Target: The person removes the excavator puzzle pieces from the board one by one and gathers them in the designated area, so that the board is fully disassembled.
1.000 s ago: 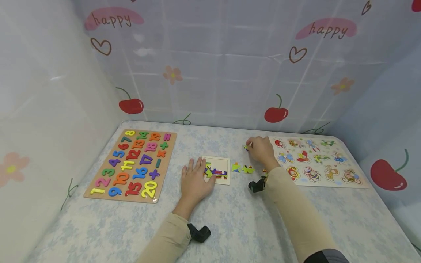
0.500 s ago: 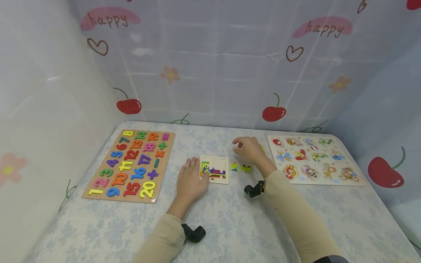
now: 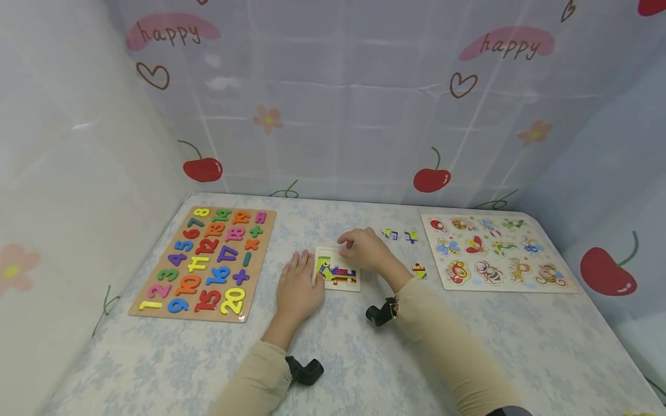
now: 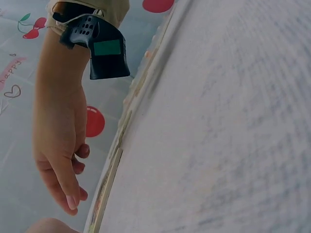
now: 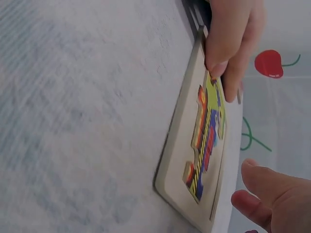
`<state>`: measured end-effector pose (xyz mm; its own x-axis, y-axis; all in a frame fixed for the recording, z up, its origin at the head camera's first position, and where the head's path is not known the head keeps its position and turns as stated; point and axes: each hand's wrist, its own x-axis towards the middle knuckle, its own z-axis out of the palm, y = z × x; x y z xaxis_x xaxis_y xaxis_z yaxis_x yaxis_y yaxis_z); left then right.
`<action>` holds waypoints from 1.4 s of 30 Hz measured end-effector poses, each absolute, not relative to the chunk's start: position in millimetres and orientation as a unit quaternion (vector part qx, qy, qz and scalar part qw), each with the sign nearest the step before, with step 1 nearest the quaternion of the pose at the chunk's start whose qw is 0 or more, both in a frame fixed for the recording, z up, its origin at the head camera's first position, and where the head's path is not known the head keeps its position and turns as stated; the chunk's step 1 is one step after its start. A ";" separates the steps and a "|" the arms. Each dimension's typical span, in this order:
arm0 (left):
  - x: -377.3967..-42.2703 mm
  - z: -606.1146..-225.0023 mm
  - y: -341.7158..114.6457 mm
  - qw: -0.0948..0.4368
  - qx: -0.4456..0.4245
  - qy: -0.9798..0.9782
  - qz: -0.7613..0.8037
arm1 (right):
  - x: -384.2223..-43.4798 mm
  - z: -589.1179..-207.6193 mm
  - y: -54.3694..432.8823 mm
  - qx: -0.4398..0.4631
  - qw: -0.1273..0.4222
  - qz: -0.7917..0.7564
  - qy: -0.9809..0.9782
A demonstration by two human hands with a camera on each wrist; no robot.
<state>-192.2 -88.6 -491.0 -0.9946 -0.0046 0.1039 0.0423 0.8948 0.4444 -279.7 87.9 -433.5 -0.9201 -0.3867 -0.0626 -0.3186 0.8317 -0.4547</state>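
A small wooden jigsaw board [image 3: 355,285] lies mid-table, partly filled with purple, yellow, green and red pieces. My left hand [image 3: 299,289] rests along its left edge, fingers straight, the thumb touching the board. Over the board's upper right hovers my right hand [image 3: 366,251]; in the right wrist view its thumb [image 5: 265,179] stands apart from a bent finger, and no piece shows between them. Beyond it lie two loose jigsaw pieces, a yellow-and-blue piece [image 3: 390,234] and a yellow-green piece [image 3: 411,236]. A third piece [image 3: 418,271] is beside the right sleeve. The table under the right hand is hidden.
A number puzzle board [image 3: 208,263] with colourful raised digits lies on the left. To the right is a white board [image 3: 499,251] with insect pictures. Each wrist bears a black camera [image 3: 307,371]. A printed curtain [image 3: 333,104] stands behind the table.
My right hand has let go of a piece at the back and moved left and nearer, to the board. Two pieces beside the board are now covered by it. My left hand has shifted slightly left.
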 end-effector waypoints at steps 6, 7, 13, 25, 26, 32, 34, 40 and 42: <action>-192.1 -491.6 -89.0 0.053 -0.010 -0.972 -0.230 | -277.0 -439.2 75.6 -0.216 0.083 -0.219 0.948; -191.9 -491.3 -89.1 0.053 -0.010 -0.972 -0.231 | -276.8 -439.6 74.2 -0.219 0.085 -0.219 0.947; -189.9 -488.6 -89.5 0.055 -0.009 -0.970 -0.238 | -274.9 -441.9 67.2 -0.223 0.087 -0.209 0.948; -190.9 -492.0 -89.0 0.070 -0.007 -0.968 -0.241 | -273.5 -445.7 58.9 -0.242 0.072 -0.205 0.946; -191.1 -492.2 -89.2 0.070 -0.007 -0.968 -0.241 | -273.6 -446.1 58.4 -0.241 0.074 -0.205 0.946; -192.3 -492.4 -89.4 0.066 -0.002 -0.968 -0.243 | -273.9 -447.6 57.5 -0.227 0.089 -0.233 0.942; -192.6 -491.9 -89.3 0.064 0.001 -0.967 -0.246 | -274.0 -447.4 57.9 -0.219 0.097 -0.250 0.938; -192.9 -492.2 -89.6 0.067 0.002 -0.964 -0.257 | -274.5 -444.4 60.2 -0.212 0.119 -0.310 0.919; -192.9 -492.7 -89.9 0.068 0.003 -0.964 -0.258 | -274.6 -443.8 61.2 -0.211 0.127 -0.327 0.913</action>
